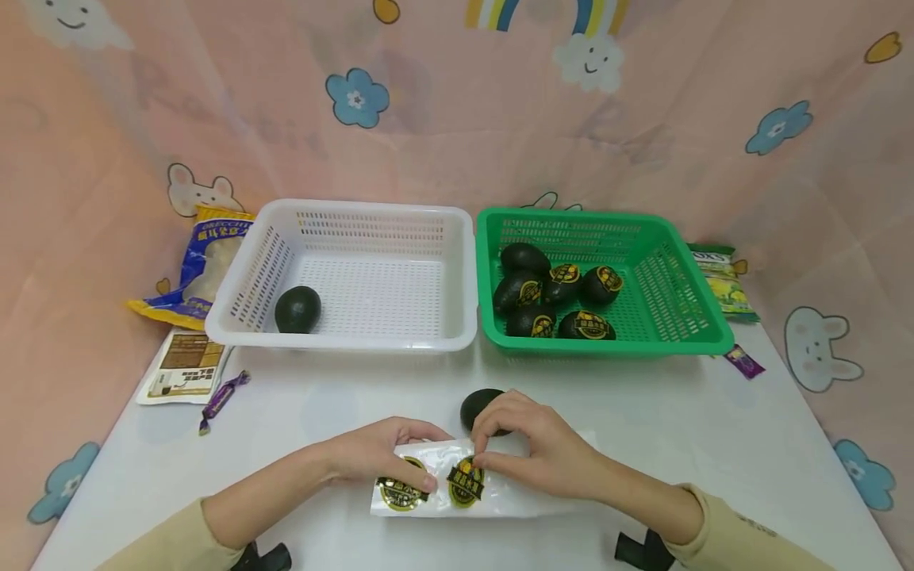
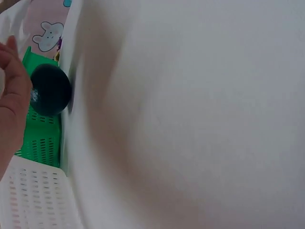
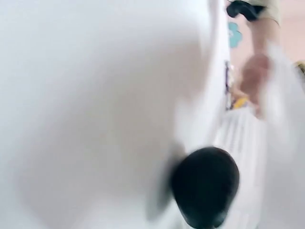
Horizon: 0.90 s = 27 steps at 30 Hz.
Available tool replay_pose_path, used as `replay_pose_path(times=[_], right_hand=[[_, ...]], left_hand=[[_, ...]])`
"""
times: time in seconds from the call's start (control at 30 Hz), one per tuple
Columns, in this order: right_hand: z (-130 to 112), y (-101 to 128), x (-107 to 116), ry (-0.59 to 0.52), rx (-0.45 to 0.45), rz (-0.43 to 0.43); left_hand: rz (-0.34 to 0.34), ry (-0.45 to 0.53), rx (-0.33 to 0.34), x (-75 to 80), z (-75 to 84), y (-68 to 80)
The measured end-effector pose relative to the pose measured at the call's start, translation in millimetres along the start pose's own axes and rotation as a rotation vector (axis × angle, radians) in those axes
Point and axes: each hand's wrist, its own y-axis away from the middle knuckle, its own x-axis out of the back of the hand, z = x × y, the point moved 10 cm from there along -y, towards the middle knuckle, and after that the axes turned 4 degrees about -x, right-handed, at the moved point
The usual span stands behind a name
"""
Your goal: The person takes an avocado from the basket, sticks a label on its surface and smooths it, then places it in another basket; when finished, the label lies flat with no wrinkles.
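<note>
A white strip of stickers (image 1: 510, 506) lies across the front of the table, bearing black-and-gold round labels. My left hand (image 1: 378, 456) holds its left part, thumb on top near one label (image 1: 400, 493) and the other fingers behind the strip. With curled fingers, my right hand (image 1: 539, 448) pinches at the upper right edge of a second sticker (image 1: 466, 485). Just behind the strip sits a dark avocado (image 1: 477, 406), partly covered by the right fingers. The left wrist view also catches that avocado (image 2: 51, 89), and the right wrist view shows it blurred (image 3: 206, 186).
At the back left stands a white basket (image 1: 343, 342) with one plain avocado (image 1: 297, 309). Beside it, a green basket (image 1: 671, 347) contains several avocados, most with labels showing. Snack bags (image 1: 189, 274) (image 1: 724, 285) and wrapped candies (image 1: 223, 403) (image 1: 745, 362) lie at the sides.
</note>
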Motion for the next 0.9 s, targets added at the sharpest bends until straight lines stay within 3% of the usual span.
replay_pose_path(times=[0.13,0.2,0.27,0.4,0.47,0.6,0.73,0.8,0.9], right_hand=[[12,-8,15,0.017,-0.115,-0.023],[18,-12,20,0.065,-0.164,-0.053],[23,-15,21,0.101,-0.207,-0.09],[27,-18,20,0.109,-0.24,-0.123],[30,-19,21,0.081,-0.255,-0.1],[43,-14,25,0.002,-0.328,-0.01],[63,1,27,-0.103,-0.397,0.069],[70,6,26,-0.12,-0.401,0.089],[72,11,29,-0.003,-0.361,0.114]], left_hand=[[0.055,-0.441,-0.026,3.2,-3.2,2.7],[0.096,-0.632,-0.08,2.4,2.7,2.8],[0.17,-0.705,-0.171,1.9,16.1,1.4],[0.37,-0.644,-0.339,9.3,52.3,-1.9],[0.454,-0.56,-0.367,16.0,63.6,-4.0],[0.586,-0.407,-0.295,29.0,63.8,-7.8],[0.632,-0.246,-0.211,33.0,46.1,-14.5],[0.625,-0.264,-0.208,31.6,41.6,-18.3],[0.624,-0.494,-0.274,28.6,47.3,-22.7]])
